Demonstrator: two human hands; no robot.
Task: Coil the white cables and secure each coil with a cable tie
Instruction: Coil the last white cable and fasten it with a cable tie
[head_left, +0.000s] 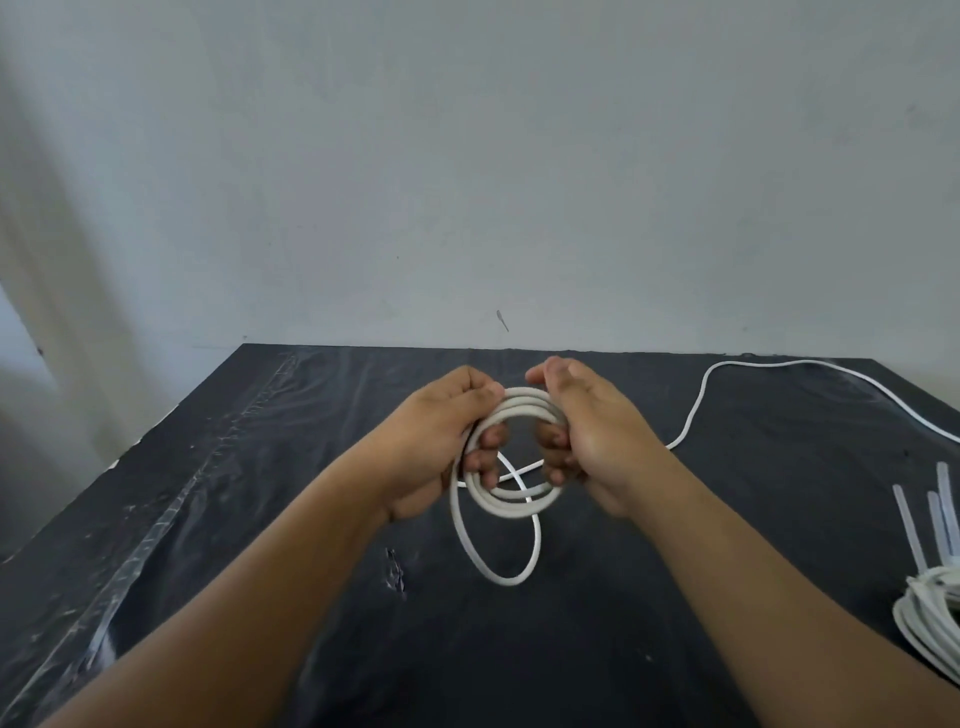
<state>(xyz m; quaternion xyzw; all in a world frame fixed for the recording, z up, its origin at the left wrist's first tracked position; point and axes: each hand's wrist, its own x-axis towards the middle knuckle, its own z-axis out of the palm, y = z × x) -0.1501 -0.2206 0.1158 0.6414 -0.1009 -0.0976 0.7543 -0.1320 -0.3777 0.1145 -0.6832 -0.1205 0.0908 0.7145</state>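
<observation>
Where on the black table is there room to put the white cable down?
The left half of the table is bare, from the left hand out to the edge. The right is crowded: a loose cable trails behind the right hand, with cable ties and another coil near the right edge.

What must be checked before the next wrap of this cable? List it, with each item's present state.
1. Left hand closed on the coil: ok.
2. Right hand closed on its opposite side: ok.
3. Loops even: not ok, one loose loop hangs below.
4. Remaining cable lies free on the table: ok, though its end is out of view.
5. Cable ties nearby at right: ok.
6. Finished coil tied: cannot tell.
</observation>
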